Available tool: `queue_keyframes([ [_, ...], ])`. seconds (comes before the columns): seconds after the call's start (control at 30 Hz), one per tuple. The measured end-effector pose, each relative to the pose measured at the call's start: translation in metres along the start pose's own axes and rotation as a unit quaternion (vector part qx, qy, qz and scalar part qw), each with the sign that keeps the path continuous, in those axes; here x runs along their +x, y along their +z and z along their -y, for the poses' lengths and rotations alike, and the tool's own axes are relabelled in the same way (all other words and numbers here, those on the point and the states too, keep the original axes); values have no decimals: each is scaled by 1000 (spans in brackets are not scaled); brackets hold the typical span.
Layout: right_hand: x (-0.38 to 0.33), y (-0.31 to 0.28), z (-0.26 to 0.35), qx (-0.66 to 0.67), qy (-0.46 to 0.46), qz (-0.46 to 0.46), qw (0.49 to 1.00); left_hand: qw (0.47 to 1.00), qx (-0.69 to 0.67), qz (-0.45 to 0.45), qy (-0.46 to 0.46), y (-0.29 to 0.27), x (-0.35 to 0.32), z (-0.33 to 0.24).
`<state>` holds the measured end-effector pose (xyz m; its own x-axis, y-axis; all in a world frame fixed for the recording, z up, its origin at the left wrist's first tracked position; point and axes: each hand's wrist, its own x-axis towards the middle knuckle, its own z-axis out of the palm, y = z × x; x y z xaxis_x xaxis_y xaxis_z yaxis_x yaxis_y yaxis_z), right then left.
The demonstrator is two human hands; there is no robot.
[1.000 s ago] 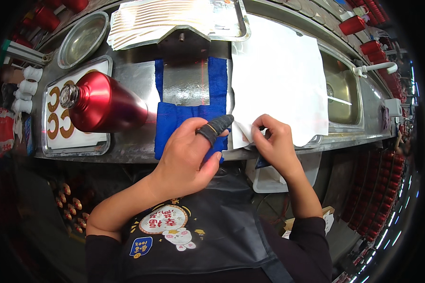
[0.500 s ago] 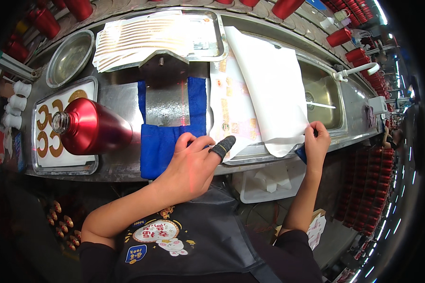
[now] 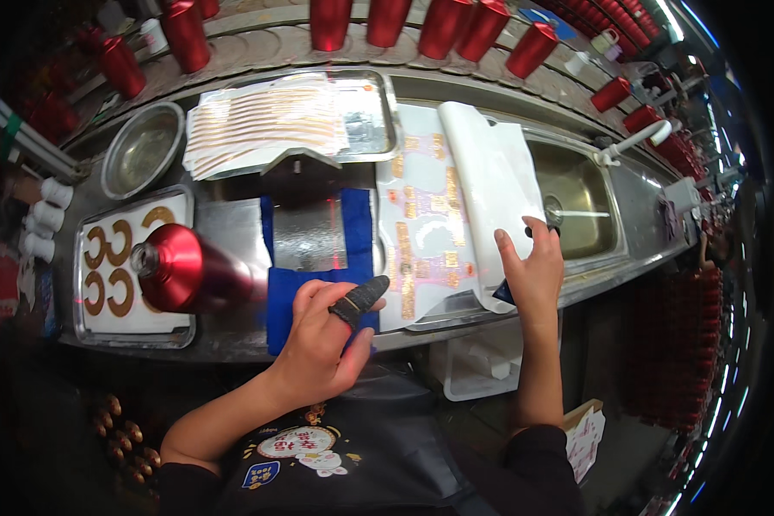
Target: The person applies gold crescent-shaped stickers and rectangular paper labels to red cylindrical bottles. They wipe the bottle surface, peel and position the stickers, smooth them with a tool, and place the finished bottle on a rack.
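Here, sheet by sheet, outward from the fingers:

White backing sheet (image 3: 490, 189): peeled up and folded over to the right, lying across the tray and the near edge of the sink; its lower right edge sits under the right hand's fingertips.
Right hand (image 3: 533, 267): fingers spread flat and open on the backing sheet's lower corner, thumb out to the left; a dark blue thing shows just beneath the palm, too hidden to name.
Decal sheet (image 3: 421, 249): uncovered, gold shapes on clear film, lying flat in the tray just left of the folded backing, between the two hands.
Left hand (image 3: 322, 348): loosely curled, gripping nothing; its forefinger wears a black finger cot (image 3: 361, 297) that points toward the decal sheet's left edge, not clearly touching it.
Blue cloth (image 3: 318, 284): under the left hand, around a metal block.
Red bottle (image 3: 189, 267): lying on its side, left of the cloth.
Tray of gold rings (image 3: 125, 267): behind the bottle, far left.
Sink (image 3: 576, 198): right of the backing sheet.
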<state>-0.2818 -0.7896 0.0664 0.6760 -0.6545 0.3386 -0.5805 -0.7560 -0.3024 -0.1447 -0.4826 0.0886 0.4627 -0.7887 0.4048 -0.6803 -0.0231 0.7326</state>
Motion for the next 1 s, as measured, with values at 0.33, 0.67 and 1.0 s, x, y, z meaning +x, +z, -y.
queue_keyframes([
  [0.33, 68, 40, -65, 27, -1, 172, 985, 976, 57, -197, -72, -74, -82, -12],
  [0.67, 72, -23, -191, -77, 2, -6, 997, 953, 59, -272, -119, -113, -110, 7],
  [1.0, -47, -158, -218, -19, 158, -184, 970, 927, 18, -344, -151, -122, -119, 43],
])
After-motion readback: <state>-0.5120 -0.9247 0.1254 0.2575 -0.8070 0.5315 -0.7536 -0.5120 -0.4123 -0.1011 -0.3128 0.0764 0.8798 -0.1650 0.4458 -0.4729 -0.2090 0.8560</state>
